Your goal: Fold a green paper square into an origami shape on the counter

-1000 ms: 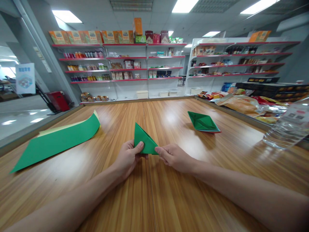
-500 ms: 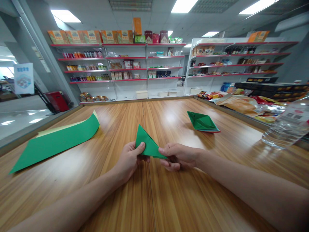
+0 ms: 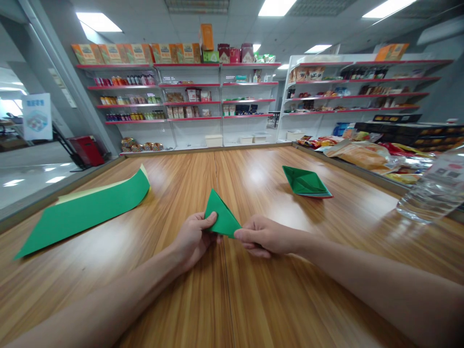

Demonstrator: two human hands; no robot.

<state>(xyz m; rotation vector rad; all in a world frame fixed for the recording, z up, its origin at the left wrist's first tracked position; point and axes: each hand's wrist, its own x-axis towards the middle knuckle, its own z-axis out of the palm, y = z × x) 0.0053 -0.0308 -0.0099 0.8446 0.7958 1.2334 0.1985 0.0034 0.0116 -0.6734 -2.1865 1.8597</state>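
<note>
Folded green paper (image 3: 223, 218) being held between two hands

The folded green paper is forming a triangle with its peak pointing up, and it is sitting between the hands over the near middle of the table (image 3: 181, 309); whether it is touching the wood, I cannot tell. The left hand (image 3: 195, 236) is gripping its left side, the thumb pressing flat on the front and the other fingers curling behind, partly hidden. The right hand (image 3: 266, 235) is pinching the lower right corner between thumb and fingers, the rest of its fingers folding inward.

Beyond the right hand, a paper boat (image 3: 308, 182) is resting on the table, its green hollow facing up and a red edge showing underneath. On the left, well apart from the hands, a long green sheet (image 3: 87, 212) is lying with its far end curling upward. A clear bottle (image 3: 431, 188) is standing at the right, near a heap of snack bags (image 3: 366, 154) and some black boxes (image 3: 409, 131). Farther back, shelves (image 3: 188, 118) are holding packets and jars, with orange boxes (image 3: 136, 53) lining the top
</note>
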